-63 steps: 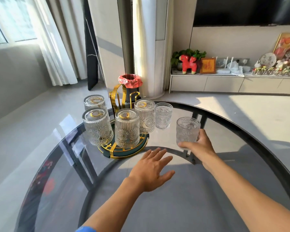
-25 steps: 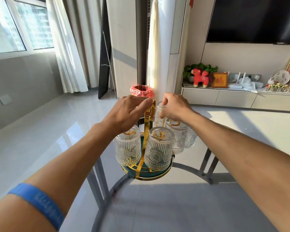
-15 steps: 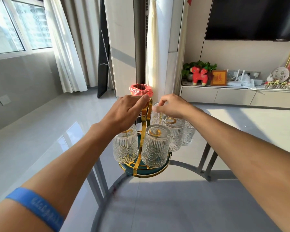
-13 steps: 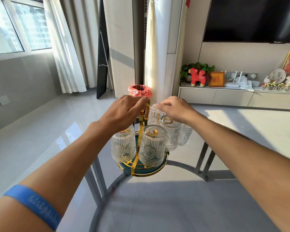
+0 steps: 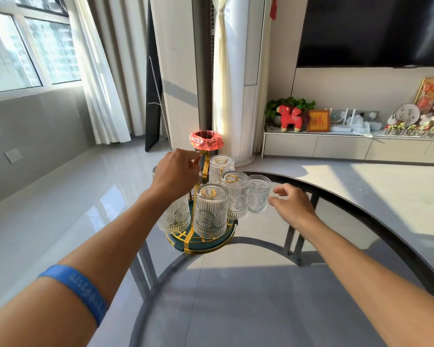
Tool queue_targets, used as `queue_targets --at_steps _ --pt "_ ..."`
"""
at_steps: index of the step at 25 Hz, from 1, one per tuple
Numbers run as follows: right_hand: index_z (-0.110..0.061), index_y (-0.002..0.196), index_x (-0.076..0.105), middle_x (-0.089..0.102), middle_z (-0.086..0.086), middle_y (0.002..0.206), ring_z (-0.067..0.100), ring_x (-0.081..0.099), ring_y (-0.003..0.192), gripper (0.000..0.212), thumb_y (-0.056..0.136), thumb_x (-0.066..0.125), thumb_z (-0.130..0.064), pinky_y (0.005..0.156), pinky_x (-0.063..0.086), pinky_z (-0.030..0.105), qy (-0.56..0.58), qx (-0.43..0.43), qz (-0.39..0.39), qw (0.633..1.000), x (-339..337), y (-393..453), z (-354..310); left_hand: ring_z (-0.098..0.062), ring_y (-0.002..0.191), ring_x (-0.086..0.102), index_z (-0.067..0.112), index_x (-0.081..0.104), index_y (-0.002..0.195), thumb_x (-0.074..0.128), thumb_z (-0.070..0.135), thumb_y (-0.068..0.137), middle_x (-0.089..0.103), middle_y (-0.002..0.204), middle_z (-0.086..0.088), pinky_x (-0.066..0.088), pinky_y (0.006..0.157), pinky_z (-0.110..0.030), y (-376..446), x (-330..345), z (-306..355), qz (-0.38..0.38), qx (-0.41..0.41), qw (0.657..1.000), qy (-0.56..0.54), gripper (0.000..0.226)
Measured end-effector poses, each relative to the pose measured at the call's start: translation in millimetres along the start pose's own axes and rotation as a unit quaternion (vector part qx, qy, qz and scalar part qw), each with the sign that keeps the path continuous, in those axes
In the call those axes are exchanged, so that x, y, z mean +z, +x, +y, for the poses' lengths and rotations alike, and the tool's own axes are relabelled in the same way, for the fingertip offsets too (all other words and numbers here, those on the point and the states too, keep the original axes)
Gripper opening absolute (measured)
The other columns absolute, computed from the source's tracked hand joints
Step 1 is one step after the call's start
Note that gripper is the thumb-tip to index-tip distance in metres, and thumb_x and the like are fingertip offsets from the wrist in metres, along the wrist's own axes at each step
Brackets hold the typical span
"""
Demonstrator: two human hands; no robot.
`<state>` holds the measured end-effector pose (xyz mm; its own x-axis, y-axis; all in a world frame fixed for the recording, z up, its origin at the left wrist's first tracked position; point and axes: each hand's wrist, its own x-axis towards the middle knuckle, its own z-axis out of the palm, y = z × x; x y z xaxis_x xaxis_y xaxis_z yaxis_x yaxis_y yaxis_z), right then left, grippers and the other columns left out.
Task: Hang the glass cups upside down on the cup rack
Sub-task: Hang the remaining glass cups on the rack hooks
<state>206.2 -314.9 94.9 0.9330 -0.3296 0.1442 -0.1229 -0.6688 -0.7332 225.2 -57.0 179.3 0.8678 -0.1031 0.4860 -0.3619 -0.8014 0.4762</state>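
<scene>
The cup rack (image 5: 203, 242) has a round dark green base with gold trim and a gold handle (image 5: 205, 166). Several embossed glass cups hang upside down on it, the nearest (image 5: 210, 211) at the front and a newly placed one (image 5: 221, 168) at the back. My left hand (image 5: 177, 172) grips the top of the gold handle. One more glass cup (image 5: 258, 194) stands upright on the glass table just right of the rack. My right hand (image 5: 292, 206) is beside that cup with fingers apart, holding nothing.
The round glass table (image 5: 348, 219) has a dark rim and a metal frame showing beneath it. A bin with a red liner (image 5: 206, 141) stands on the floor behind the rack. A low TV cabinet (image 5: 348, 146) with ornaments runs along the right wall.
My right hand has let go of the cup it set on the back of the rack and dropped right, beside the upright cup on the table. My left hand stays on the handle.
</scene>
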Motion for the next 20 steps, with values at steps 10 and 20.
queue_targets --at_steps 10,20 --pt "-0.023 0.151 0.011 0.019 0.002 0.161 0.03 0.029 0.14 0.104 0.072 0.078 -0.027 0.105 0.035 0.045 -0.007 -0.006 -0.027 1.0 52.6 58.4 -1.8 -0.019 0.109 0.057 0.021 0.076 0.107 0.048 0.037 0.078 0.066 0.116 0.0 0.049 0.09 -0.044 24.5 -10.7 -29.1 -0.08 0.07 0.993 -0.05 0.043" --pt "-0.014 0.119 0.05 0.042 0.009 0.123 0.025 0.047 0.091 0.082 0.055 0.077 -0.058 0.068 0.039 0.034 -0.124 0.041 -0.009 0.991 32.3 57.9 -6.4 -0.025 0.121 0.048 0.027 0.072 0.114 0.038 0.045 0.078 0.059 0.131 -0.002 0.045 0.096 -0.058 22.3 -7.7 -39.5 -0.077 0.046 0.993 -0.074 0.053"
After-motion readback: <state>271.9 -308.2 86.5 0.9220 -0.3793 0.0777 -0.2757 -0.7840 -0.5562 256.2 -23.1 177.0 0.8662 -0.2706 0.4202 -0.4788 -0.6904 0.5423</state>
